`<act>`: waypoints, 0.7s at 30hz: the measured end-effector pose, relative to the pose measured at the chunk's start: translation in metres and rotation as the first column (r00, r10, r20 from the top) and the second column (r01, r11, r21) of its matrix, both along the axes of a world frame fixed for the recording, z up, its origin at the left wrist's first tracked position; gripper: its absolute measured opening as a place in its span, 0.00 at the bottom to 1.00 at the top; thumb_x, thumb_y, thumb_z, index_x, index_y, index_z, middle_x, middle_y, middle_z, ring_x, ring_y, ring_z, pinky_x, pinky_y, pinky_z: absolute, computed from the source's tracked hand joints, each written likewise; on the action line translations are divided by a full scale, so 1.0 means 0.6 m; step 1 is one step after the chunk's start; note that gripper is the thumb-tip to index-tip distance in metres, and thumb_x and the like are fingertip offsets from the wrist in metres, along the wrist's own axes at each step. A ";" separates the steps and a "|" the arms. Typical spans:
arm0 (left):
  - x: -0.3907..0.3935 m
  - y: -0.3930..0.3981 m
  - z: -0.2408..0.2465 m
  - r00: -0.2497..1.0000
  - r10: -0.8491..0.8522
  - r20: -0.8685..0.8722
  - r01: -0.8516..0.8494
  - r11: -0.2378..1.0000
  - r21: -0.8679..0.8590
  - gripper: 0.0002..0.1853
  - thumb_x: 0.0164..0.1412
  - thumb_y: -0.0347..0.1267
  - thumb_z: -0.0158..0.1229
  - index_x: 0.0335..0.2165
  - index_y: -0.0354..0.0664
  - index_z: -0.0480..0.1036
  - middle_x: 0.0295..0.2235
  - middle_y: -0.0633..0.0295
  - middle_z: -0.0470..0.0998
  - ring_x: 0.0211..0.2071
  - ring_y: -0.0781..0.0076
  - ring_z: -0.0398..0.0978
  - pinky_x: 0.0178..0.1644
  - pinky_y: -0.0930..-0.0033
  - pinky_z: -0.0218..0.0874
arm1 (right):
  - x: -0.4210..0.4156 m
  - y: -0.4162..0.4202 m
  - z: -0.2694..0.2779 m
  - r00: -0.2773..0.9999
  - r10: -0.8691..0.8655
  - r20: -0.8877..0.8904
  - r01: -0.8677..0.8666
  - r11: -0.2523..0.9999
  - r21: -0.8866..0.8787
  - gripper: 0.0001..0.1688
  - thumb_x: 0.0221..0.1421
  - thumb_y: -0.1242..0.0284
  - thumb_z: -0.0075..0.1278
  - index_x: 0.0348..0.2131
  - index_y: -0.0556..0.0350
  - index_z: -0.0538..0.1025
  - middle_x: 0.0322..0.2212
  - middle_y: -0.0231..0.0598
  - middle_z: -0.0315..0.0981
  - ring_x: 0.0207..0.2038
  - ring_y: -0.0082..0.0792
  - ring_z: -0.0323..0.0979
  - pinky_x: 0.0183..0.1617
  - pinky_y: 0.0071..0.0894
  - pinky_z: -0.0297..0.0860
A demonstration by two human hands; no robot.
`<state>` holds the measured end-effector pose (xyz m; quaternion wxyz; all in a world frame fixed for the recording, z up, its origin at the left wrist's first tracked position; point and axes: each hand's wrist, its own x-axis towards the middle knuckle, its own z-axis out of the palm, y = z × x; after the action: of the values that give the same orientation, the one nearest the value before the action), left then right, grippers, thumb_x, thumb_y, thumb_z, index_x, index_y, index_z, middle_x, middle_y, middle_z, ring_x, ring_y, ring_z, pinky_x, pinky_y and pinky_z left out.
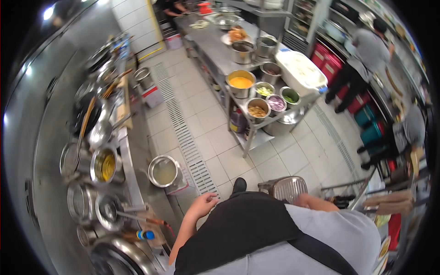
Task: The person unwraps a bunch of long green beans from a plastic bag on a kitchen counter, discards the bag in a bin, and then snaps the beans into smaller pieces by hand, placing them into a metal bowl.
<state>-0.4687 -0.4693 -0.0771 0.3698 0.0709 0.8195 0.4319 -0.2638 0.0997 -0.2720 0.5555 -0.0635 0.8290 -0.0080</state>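
My left hand [206, 202] hangs beside the black apron [240, 223], fingers loosely bent, with nothing seen in it. Blurred at my other side is my right hand [302, 200], near the seat of a brown stool [290, 189]; whether it touches the stool or holds anything is unclear. Left of my left hand, a steel pot of cloudy liquid [164, 172] stands beside the cooking counter. On the counter are a steel pot with yellow contents [107, 168], a steel strainer [110, 211] and a blue-capped bottle [146, 235].
A steel worktable [220, 56] ahead holds a pot of orange liquid [240, 82], small pots of chopped food and a white tub [302, 70]. A floor drain grate [182, 130] crosses the tiles. Two people [371, 51] [412, 127] stand at the right; another person [173, 10] is beyond the table.
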 end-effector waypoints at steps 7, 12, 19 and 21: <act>-0.106 0.078 0.085 0.943 -0.008 0.332 -0.153 0.876 0.456 0.26 0.68 0.46 0.54 0.56 0.41 0.72 0.46 0.50 0.80 0.52 0.65 0.75 0.61 0.65 0.60 | -0.338 -0.090 0.016 0.810 -0.490 -0.323 0.402 0.864 -0.302 0.25 0.58 0.54 0.50 0.44 0.53 0.81 0.37 0.54 0.81 0.42 0.54 0.79 0.49 0.51 0.73; -0.205 0.156 0.255 0.909 -0.095 0.405 -0.180 0.787 0.589 0.28 0.71 0.50 0.48 0.56 0.41 0.72 0.46 0.51 0.79 0.51 0.66 0.74 0.63 0.65 0.57 | -0.440 -0.141 0.095 0.544 -0.764 -0.349 0.628 0.646 -0.435 0.25 0.57 0.58 0.54 0.49 0.53 0.78 0.45 0.53 0.79 0.49 0.53 0.76 0.54 0.47 0.71; -0.502 0.244 0.066 0.537 -0.433 0.724 -0.350 0.667 0.658 0.30 0.72 0.52 0.43 0.51 0.35 0.71 0.25 0.57 0.76 0.16 0.74 0.63 0.42 0.61 0.69 | -0.233 -0.151 0.130 -0.132 -0.889 -0.439 0.869 0.109 -0.483 0.22 0.59 0.59 0.52 0.47 0.53 0.79 0.44 0.53 0.79 0.49 0.54 0.76 0.55 0.48 0.70; -0.542 0.307 0.047 0.551 -0.436 0.711 -0.043 0.836 0.546 0.28 0.73 0.50 0.43 0.50 0.34 0.70 0.20 0.59 0.72 0.12 0.77 0.53 0.36 0.61 0.70 | -0.101 -0.197 0.159 -0.237 -0.866 -0.440 0.930 -0.072 -0.359 0.22 0.59 0.60 0.51 0.47 0.54 0.79 0.44 0.54 0.79 0.49 0.54 0.76 0.55 0.49 0.70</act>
<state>-0.7940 -0.2850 -0.0490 0.7192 0.0537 0.3986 0.5665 -0.3242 -0.0187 -0.1763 0.0969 0.5946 0.7192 -0.3463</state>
